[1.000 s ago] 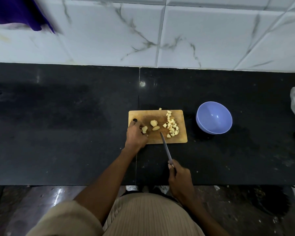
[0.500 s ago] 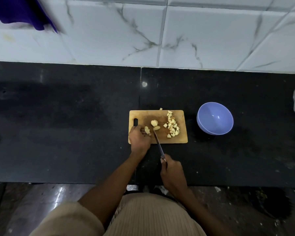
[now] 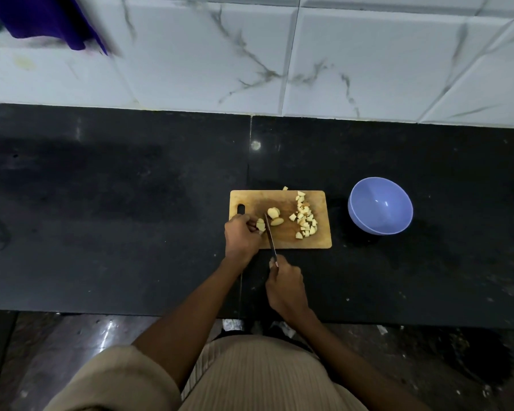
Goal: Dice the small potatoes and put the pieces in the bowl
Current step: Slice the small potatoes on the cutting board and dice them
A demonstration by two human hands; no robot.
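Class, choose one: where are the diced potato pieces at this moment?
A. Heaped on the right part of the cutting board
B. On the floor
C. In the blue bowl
A: the diced pieces lie on the cutting board, while the bowl holds none.

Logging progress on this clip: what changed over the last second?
The right hand swung the knife leftward, from beside the loose potato pieces to against the piece that the left hand pinches. Both grips held. The diced pile, board and empty bowl stayed put.
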